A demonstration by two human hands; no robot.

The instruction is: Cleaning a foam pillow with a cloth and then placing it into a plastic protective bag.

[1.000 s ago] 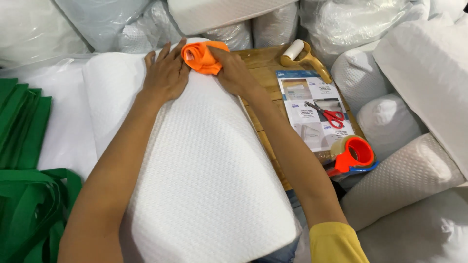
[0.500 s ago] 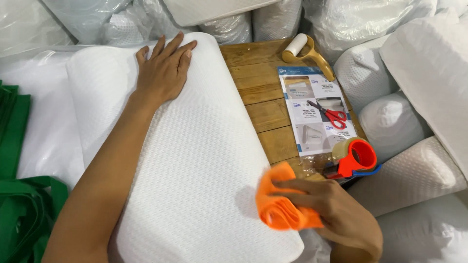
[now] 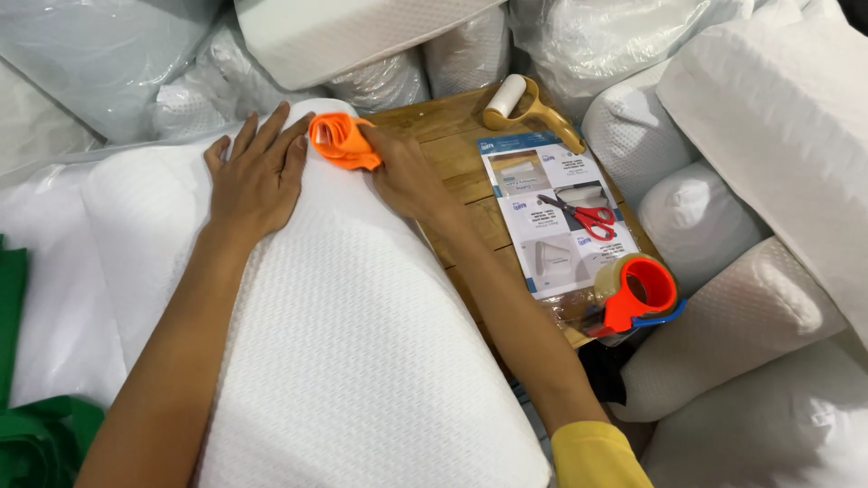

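Left hand [image 3: 256, 173] lies flat, fingers spread, on the pillow's [image 3: 344, 343] far end, beside the right hand [image 3: 404, 172] clamped on an orange cloth [image 3: 342, 142] pressed there, near the bench's [image 3: 452, 126] far-left corner

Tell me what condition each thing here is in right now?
White pillow: lying flat, left hand pressed on it.
Orange cloth: bunched, gripped by right hand on the pillow.
Red scissors: shut, lying on leaflet.
Tape dispenser: idle on wooden table.
Lint roller: lying untouched.
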